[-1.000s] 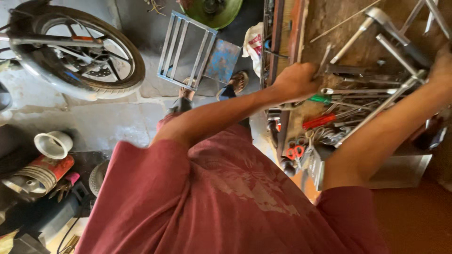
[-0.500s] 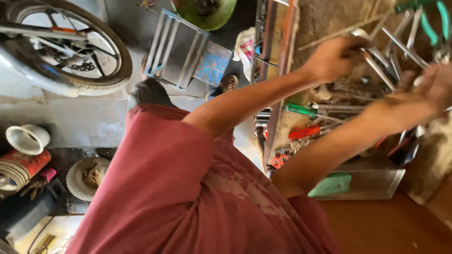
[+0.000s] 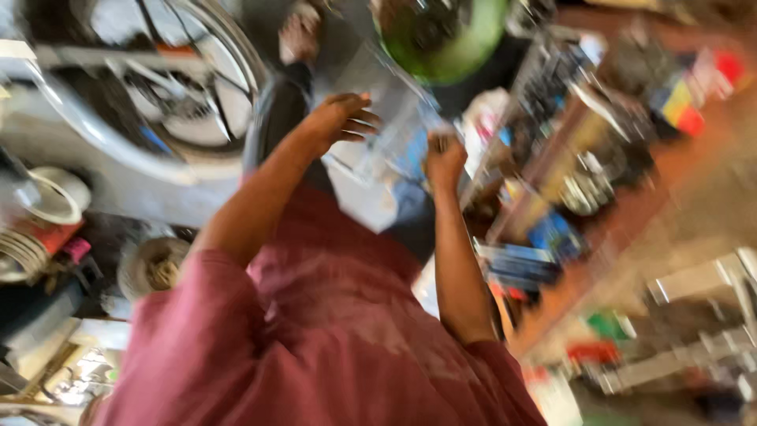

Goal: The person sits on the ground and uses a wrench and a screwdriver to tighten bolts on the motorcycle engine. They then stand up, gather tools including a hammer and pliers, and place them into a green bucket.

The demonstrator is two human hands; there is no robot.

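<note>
Blurred as the view is, I make out both bare arms raised in front of the red shirt (image 3: 315, 339). My left hand (image 3: 341, 120) hangs with its fingers spread loose and wide, gripping nothing, just over a pale metal frame (image 3: 386, 118) that lies on the floor ahead. My right hand (image 3: 445, 154) is curled into a fist beside it; I cannot tell whether it closes on anything, since the smear hides what may sit inside the fingers. The two hands are near each other, the frame showing between them. A green bowl-like shape (image 3: 445, 35) sits beyond the hands at the top. A spoked wheel (image 3: 150, 87) fills the upper left. A cluttered shelf (image 3: 568, 181) of tools runs along the right, too blurred to sort out.
</note>
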